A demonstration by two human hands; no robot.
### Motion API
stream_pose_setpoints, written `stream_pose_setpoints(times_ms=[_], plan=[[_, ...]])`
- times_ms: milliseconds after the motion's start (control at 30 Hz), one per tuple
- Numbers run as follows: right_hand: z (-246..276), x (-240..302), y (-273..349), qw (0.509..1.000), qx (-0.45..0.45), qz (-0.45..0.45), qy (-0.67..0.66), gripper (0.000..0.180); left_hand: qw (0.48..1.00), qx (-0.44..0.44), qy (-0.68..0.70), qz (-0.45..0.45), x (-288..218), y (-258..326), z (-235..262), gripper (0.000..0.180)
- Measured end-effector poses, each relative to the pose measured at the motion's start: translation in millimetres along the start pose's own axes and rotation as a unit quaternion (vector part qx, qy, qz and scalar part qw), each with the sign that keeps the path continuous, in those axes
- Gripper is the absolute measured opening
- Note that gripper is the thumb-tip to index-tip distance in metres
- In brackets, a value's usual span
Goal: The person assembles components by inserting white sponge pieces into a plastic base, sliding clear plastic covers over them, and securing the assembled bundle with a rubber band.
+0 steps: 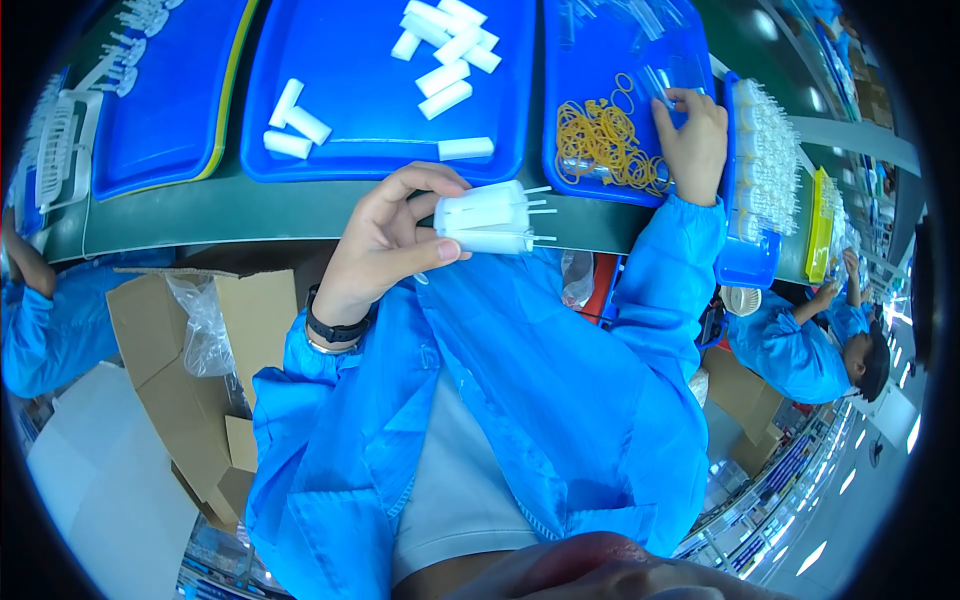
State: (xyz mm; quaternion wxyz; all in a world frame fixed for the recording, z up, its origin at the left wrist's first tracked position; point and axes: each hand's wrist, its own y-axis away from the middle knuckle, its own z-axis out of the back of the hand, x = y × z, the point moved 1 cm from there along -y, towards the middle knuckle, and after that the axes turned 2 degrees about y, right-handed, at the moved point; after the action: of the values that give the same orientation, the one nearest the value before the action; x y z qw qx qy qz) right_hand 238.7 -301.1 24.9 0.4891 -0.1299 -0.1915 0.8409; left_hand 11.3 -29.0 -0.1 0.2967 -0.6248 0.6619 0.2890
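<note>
My left hand (390, 225) grips a white cylindrical piece (485, 218) between thumb and fingers in front of my chest. Several thin pale rods stick out of its right end; whether it is one body or pieces side by side is hard to tell. Over the blue tray (552, 150) at the right, my right hand (692, 140) has thumb and forefinger closed on a thin clear rod (657, 82). Just left of these fingertips, yellow rubber bands (605, 145) lie in a heap. More clear rods (640, 15) rest at the tray's far end.
White blocks (445, 88) lie scattered in the middle blue tray (350, 160). Another blue tray (160, 130) stands left. Dense rows of white pieces (765, 160) fill a tray at right. Below the bench edge sits a cardboard box (165, 350). Co-workers (800, 345) sit on both sides.
</note>
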Motion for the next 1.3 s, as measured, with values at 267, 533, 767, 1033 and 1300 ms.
stream_pose_setpoints(times_ms=[267, 533, 767, 1033, 1300], plan=[[68, 61, 17, 0.839, 0.098, 0.062, -0.532, 0.026, 1.0, 0.009, 0.003, -0.018, 0, -3, 1, 0.04], [79, 100, 17, 0.805, 0.142, 0.195, -0.542, 0.024, 0.999, -0.006, -0.028, -0.029, 1, -2, -1, 0.037], [76, 124, 26, 0.804, 0.136, 0.107, -0.568, 0.017, 0.994, -0.039, -0.095, -0.04, 2, -4, -3, 0.029], [71, 131, 31, 0.793, 0.104, 0.105, -0.591, 0.025, 0.977, -0.032, -0.196, -0.077, 2, -4, -9, 0.032], [76, 128, 26, 0.803, 0.106, 0.185, -0.557, 0.038, 0.981, -0.033, -0.175, -0.076, 3, -4, -7, 0.029]])
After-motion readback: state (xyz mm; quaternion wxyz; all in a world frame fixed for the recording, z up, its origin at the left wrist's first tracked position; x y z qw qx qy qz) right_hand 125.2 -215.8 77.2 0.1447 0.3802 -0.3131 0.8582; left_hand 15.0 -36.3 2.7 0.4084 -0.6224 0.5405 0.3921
